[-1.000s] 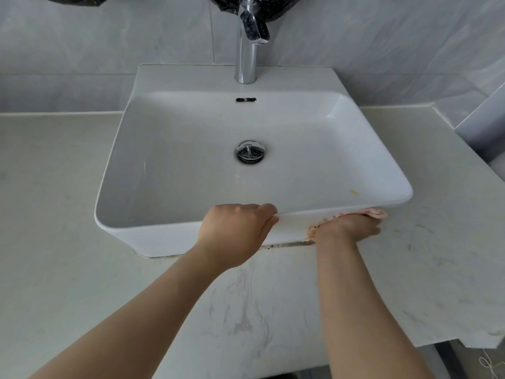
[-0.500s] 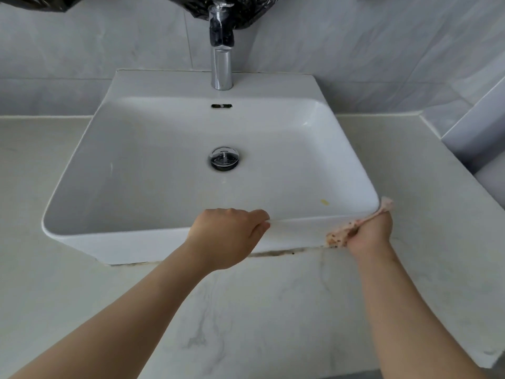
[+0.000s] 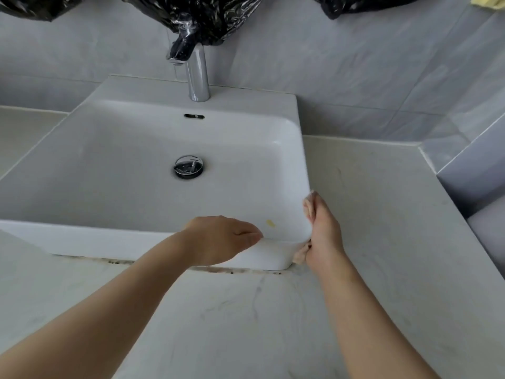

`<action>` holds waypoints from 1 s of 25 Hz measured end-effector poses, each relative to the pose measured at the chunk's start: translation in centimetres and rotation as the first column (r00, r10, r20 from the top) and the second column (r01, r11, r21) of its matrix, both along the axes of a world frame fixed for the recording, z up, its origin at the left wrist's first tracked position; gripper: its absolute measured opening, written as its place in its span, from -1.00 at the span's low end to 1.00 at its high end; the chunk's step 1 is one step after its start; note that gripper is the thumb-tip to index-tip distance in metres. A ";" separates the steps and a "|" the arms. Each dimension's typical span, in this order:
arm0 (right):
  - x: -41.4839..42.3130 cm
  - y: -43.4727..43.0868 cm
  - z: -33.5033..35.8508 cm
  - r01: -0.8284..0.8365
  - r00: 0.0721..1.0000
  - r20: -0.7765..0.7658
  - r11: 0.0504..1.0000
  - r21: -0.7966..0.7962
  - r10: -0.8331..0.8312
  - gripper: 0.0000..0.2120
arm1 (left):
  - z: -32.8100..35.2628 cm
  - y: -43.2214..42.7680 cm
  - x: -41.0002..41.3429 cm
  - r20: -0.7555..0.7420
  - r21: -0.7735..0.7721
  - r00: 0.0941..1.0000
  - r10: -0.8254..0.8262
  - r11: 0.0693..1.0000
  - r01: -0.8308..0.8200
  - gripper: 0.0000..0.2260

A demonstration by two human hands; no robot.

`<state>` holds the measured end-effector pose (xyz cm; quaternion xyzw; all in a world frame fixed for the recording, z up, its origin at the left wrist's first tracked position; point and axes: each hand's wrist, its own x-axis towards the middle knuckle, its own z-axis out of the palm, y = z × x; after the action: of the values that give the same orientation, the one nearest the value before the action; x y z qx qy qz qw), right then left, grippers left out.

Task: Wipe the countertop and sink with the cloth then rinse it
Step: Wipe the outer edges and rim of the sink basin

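Observation:
A white rectangular sink (image 3: pixel 293 149) stands on a pale marble countertop (image 3: pixel 382 214). My right hand (image 3: pixel 325 233) grips a stained pinkish cloth (image 3: pixel 308 206) and presses it against the outside of the sink's front right corner. The cloth shows above and below the fist; the rest is hidden in the hand. My left hand (image 3: pixel 221 239) rests with curled fingers on the sink's front rim, holding no object. A small yellow spot (image 3: pixel 270 223) sits inside the basin near that corner.
A chrome tap (image 3: pixel 195 75) rises behind the basin, with black plastic bags (image 3: pixel 196 15) hanging over it. A metal drain (image 3: pixel 188 166) lies mid-basin. Dark grime (image 3: pixel 218 269) lines the joint under the sink's front. A grey tiled wall (image 3: pixel 355 77) closes the back and right.
My right hand has slid the cloth rightward along the sink's front and turned round its right corner. The view has shifted right. My left hand stays on the front rim.

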<state>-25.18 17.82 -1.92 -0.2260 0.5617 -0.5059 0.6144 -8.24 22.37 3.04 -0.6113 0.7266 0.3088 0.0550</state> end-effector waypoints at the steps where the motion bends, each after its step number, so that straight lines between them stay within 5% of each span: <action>1: -0.1 -0.9 0.5 -0.039 0.999 0.019 0.999 -0.002 0.039 -0.62 | 0.2 -0.2 -0.2 -0.019 0.060 1.000 0.014 0.998 -0.013 -0.69; 5: -1.4 -1.3 0.1 -0.238 0.965 0.117 0.971 0.021 0.234 -0.64 | 0.2 -1.5 0.3 -0.171 0.320 0.981 0.089 0.947 -0.030 -0.66; 7: -1.7 0.6 -0.7 -0.245 0.953 0.183 0.970 -0.001 0.241 -0.60 | -0.7 -3.1 -0.2 -0.166 0.355 0.986 -0.005 0.933 0.065 -0.62; 12: -1.6 -1.7 -0.6 -0.290 0.917 0.286 0.957 -0.001 0.278 -0.51 | -5.0 -8.2 -3.9 0.193 0.113 0.970 -0.149 0.985 0.129 -0.48; 19: -1.9 -3.1 -2.1 -0.293 0.853 0.442 0.956 -0.035 0.278 -0.57 | -8.3 -13.3 -4.7 0.150 -0.182 0.986 0.077 0.982 -0.049 -0.54; 22: -2.0 -3.9 -1.8 -0.269 0.915 0.303 0.963 -0.037 0.267 -0.49 | -9.1 -14.0 -4.9 0.093 -0.319 0.985 0.144 0.942 -0.107 -0.56; 25: -1.7 -7.6 -0.2 -0.357 0.876 0.316 0.931 -0.082 0.364 -0.47 | -9.5 -14.0 -5.0 0.070 -0.389 0.986 0.151 0.914 -0.113 -0.42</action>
<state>-26.85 10.21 -2.11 -0.2465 0.3953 -0.4190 0.7794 -13.20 8.38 -6.44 -0.6724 0.7264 0.1330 -0.0511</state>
